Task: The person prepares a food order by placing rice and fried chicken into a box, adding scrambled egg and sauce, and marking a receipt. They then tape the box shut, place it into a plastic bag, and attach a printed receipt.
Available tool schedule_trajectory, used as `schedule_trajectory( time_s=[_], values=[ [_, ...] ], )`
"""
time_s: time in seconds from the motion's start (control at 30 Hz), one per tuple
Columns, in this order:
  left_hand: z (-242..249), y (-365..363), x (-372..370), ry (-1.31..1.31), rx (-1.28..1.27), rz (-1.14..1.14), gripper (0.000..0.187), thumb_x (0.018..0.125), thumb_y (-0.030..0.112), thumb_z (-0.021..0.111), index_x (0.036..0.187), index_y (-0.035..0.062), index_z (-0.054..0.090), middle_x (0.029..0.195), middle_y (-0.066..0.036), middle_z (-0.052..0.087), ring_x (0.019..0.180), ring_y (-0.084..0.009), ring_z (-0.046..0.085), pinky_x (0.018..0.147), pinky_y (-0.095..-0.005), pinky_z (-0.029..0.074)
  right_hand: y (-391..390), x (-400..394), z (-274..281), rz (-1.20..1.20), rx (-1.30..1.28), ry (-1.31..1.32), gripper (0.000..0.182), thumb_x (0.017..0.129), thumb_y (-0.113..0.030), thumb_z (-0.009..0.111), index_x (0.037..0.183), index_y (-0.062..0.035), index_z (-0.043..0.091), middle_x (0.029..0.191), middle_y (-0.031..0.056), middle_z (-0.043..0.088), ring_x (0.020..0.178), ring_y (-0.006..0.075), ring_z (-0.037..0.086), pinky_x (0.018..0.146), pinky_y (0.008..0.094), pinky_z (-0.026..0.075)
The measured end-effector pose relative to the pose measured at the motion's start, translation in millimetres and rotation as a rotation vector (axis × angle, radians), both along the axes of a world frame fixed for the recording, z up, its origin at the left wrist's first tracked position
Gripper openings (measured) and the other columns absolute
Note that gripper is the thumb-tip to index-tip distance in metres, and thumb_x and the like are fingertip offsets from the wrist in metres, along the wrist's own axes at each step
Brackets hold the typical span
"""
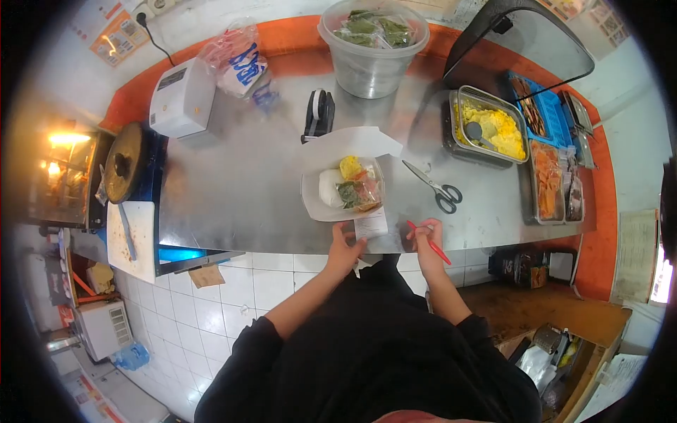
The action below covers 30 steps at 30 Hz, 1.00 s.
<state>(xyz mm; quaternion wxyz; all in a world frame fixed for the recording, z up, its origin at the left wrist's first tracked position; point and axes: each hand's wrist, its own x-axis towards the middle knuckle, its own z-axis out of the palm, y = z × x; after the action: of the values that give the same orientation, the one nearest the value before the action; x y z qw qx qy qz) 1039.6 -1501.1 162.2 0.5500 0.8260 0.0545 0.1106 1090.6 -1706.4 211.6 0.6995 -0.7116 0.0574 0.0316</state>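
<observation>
On the steel counter an open white food box [309, 201] holds white rice, something yellow and small wrapped packets. Just below its front edge lies a printed paper slip [371, 224]. My left hand [345, 251] is at the counter's edge beside the slip, its thumb and fingers apart near the slip's lower left corner. To the right of the slip, my right hand [427, 238] grips a red pen [438, 252] between closed fingers. Scissors [438, 189] with dark handles lie right of the box. Behind the box stands a black tape dispenser [319, 114].
A tub of leaf-wrapped packets [369, 67] stands at the back. At right are a tray of yellow food [493, 130], a blue basket [546, 116] and a tray of orange packets [549, 183]. A white device [182, 99] and cutting board [132, 240] are at left.
</observation>
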Motion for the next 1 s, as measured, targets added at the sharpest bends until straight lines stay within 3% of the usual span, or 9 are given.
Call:
schedule_trajectory(
  time_s=[0.07,0.17,0.37,0.5,0.57,0.8,0.9,0.97,1.0],
  values=[
    [0,-1,6,0.05,0.144,-0.028,0.05,0.078,0.019,0.058,0.119,0.0066,0.033,0.074,-0.011,0.058,0.055,-0.0174,0.056,0.052,-0.03,0.045,-5,5,-21,0.153,-0.264,0.008,0.015,0.085,-0.011,0.05,0.096,-0.0084,0.041,0.074,0.0042,0.054,0.058,0.0056,0.045,0.05,0.0192,0.037],
    [8,-1,8,0.214,0.247,-0.057,0.052,0.077,0.022,0.057,0.121,0.0084,0.034,0.067,-0.013,0.059,0.058,-0.0259,0.059,0.057,-0.0355,0.047,14,-1,-26,0.176,-0.159,0.008,0.012,0.083,-0.009,0.053,0.092,-0.0064,0.045,0.073,0.0037,0.054,0.058,0.0064,0.046,0.053,0.0192,0.039],
    [11,12,12,0.354,0.394,-0.088,0.049,0.078,0.031,0.056,0.121,0.0142,0.041,0.071,-0.017,0.06,0.069,-0.0372,0.058,0.063,-0.0446,0.046,70,-1,10,0.379,-0.167,-0.012,0.01,0.078,-0.007,0.056,0.083,-0.0019,0.049,0.073,0.0062,0.055,0.062,0.0097,0.051,0.057,0.0219,0.042],
    [24,19,16,0.442,0.459,-0.124,0.049,0.077,0.031,0.057,0.12,0.0148,0.042,0.073,-0.018,0.06,0.07,-0.0375,0.058,0.065,-0.0459,0.046,95,2,55,0.348,0.103,0.036,0.013,0.077,-0.007,0.057,0.084,-0.001,0.049,0.072,0.0091,0.055,0.061,0.0134,0.053,0.056,0.0254,0.043],
    [14,23,17,0.449,0.409,-0.224,0.05,0.076,0.031,0.057,0.121,0.0159,0.041,0.077,-0.018,0.06,0.072,-0.037,0.058,0.066,-0.0456,0.046,94,4,57,0.501,-0.325,-0.345,0.014,0.075,-0.008,0.058,0.084,-0.0012,0.049,0.071,0.0123,0.054,0.06,0.0203,0.054,0.056,0.0285,0.043],
    [27,27,20,0.51,0.336,-0.268,0.061,0.072,0.033,0.062,0.124,0.0123,0.039,0.081,-0.018,0.061,0.076,-0.0354,0.059,0.068,-0.0444,0.046,97,-2,65,0.465,-0.295,-0.295,0.012,0.075,-0.009,0.057,0.082,-0.0024,0.049,0.069,0.015,0.053,0.06,0.0267,0.054,0.057,0.0314,0.044],
    [34,27,21,0.53,0.369,-0.283,0.065,0.07,0.033,0.064,0.124,0.0097,0.037,0.083,-0.019,0.061,0.078,-0.0358,0.058,0.07,-0.0437,0.047,95,-3,68,0.368,-0.294,-0.399,0.013,0.074,-0.009,0.057,0.081,-0.0025,0.048,0.067,0.0156,0.052,0.06,0.028,0.054,0.056,0.0324,0.043],
    [33,27,21,0.55,0.395,-0.281,0.066,0.07,0.033,0.064,0.125,0.0091,0.036,0.086,-0.02,0.06,0.08,-0.0366,0.058,0.071,-0.0433,0.046,79,-9,27,0.548,-0.465,-0.103,0.015,0.073,-0.011,0.058,0.079,-0.0025,0.047,0.067,0.0161,0.052,0.06,0.0298,0.053,0.056,0.0335,0.043],
    [31,27,21,0.548,0.396,-0.285,0.066,0.07,0.033,0.064,0.125,0.0091,0.036,0.086,-0.02,0.06,0.08,-0.0366,0.058,0.071,-0.0433,0.046,78,-9,22,0.544,-0.466,-0.104,0.015,0.073,-0.011,0.058,0.079,-0.0025,0.047,0.067,0.0161,0.052,0.06,0.0298,0.053,0.056,0.0335,0.043]
  ],
)
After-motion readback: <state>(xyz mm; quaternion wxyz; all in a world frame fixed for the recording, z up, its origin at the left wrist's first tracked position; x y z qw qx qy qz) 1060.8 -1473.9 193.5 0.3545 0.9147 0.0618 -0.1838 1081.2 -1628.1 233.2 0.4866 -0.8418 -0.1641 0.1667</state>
